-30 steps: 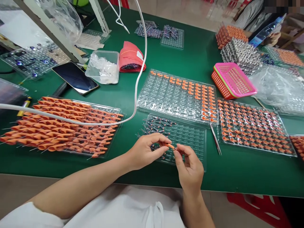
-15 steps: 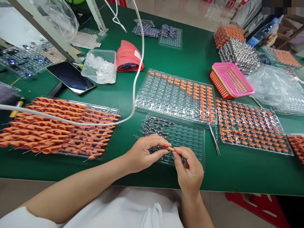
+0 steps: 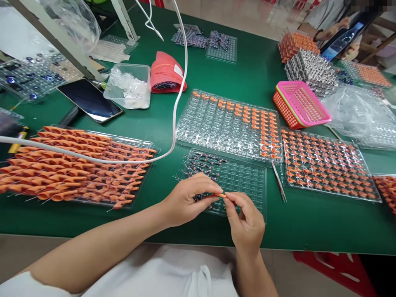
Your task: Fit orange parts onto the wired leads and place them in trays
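Note:
A small orange piece [image 3: 222,195] is pinched between the fingertips of both hands, mostly hidden by them. My left hand [image 3: 191,199] grips its left end between thumb and forefinger. At its right end, my right hand [image 3: 246,222] is closed in a pinch. Beneath both hands lies a clear blister tray [image 3: 243,177] with rows of small pockets; dark wired parts [image 3: 202,163] with orange tips cover its left side. Behind it, a larger clear tray [image 3: 213,128] carries orange pieces along its top and right side.
A tray piled with orange cone-like parts [image 3: 71,165] stands left under a white cable [image 3: 173,136]. Tweezers [image 3: 279,181] lie beside a filled tray [image 3: 331,165]. Pink basket [image 3: 301,103], phone [image 3: 90,100], plastic box [image 3: 128,86] and red bundle [image 3: 168,72] sit farther back. Another person's hand [image 3: 335,31] shows top right.
My hands have drawn slightly closer together, and less of the orange piece shows between them. At top right, another person's hand and forearm have come into view.

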The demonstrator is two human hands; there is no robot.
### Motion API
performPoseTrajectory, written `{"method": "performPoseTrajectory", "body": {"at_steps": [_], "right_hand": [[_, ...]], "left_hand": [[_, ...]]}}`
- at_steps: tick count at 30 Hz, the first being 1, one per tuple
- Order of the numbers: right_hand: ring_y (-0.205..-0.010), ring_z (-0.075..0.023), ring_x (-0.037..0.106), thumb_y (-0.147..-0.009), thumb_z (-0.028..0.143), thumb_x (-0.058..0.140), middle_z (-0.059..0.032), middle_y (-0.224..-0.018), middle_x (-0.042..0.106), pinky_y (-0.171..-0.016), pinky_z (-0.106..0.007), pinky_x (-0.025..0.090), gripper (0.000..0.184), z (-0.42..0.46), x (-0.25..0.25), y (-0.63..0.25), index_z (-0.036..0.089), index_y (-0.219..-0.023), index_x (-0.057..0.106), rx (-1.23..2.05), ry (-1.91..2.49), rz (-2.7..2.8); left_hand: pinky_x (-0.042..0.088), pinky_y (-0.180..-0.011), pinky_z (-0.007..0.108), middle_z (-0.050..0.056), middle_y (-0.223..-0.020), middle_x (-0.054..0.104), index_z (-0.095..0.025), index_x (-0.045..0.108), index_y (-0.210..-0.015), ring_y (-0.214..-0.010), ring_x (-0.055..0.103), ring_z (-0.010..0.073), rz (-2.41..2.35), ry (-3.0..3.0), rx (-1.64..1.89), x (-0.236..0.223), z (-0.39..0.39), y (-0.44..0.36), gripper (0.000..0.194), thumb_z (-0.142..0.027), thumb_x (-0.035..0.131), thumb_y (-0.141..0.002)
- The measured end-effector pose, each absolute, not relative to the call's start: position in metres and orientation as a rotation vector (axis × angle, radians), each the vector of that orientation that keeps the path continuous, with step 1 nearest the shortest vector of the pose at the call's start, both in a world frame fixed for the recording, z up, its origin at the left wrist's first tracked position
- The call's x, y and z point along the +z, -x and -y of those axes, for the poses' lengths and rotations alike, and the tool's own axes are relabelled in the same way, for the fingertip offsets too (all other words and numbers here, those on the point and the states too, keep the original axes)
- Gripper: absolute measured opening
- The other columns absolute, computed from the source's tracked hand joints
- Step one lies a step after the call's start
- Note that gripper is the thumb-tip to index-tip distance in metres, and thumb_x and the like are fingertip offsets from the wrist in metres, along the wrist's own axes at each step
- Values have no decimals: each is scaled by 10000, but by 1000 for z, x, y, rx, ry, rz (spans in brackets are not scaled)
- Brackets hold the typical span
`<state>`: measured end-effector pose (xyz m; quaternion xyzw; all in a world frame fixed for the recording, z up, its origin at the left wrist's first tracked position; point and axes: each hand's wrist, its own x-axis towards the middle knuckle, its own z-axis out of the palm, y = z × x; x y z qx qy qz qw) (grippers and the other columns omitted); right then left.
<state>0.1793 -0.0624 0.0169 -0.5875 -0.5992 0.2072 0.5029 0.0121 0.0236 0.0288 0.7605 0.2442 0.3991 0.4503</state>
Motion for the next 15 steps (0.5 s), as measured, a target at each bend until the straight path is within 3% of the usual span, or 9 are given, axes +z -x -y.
{"method": "performPoseTrajectory", "body": {"at_steps": [15], "right_hand": [[-804,-150,676,-860,58,629,-23,-902,705,-642,-268,552,238,64,15,-178,231,-1023,645,423,1402,1455]], "left_hand": [[531,-820,345,67,-920,743,-190,699,-1052,-857,645,184,-606,-1872,977,29,-21,-12,204,-112,665,-866]]}}
